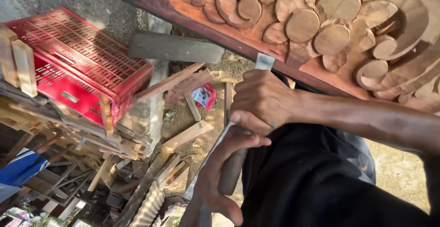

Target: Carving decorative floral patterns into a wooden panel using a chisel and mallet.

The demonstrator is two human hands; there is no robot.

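A steel chisel with a rounded wooden handle (233, 172) sits clamped in both hands, its flat blade tip against the edge of the reddish carved wooden panel (321, 25): the right hand (261, 99) grips near the blade, the left hand (220, 176) wraps the handle. It looks stiff, fairly heavy, sharp-tipped, best held by the handle. Further left, a red slotted plastic crate (82, 66) lies tipped over scrap wood, its contents hidden.

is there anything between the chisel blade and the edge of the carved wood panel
Nothing visible. The chisel, held in the right hand and left hand, has its flat metal tip showing just above the knuckles, right at the dark lower edge of the carved wood panel. Actual contact cannot be told.
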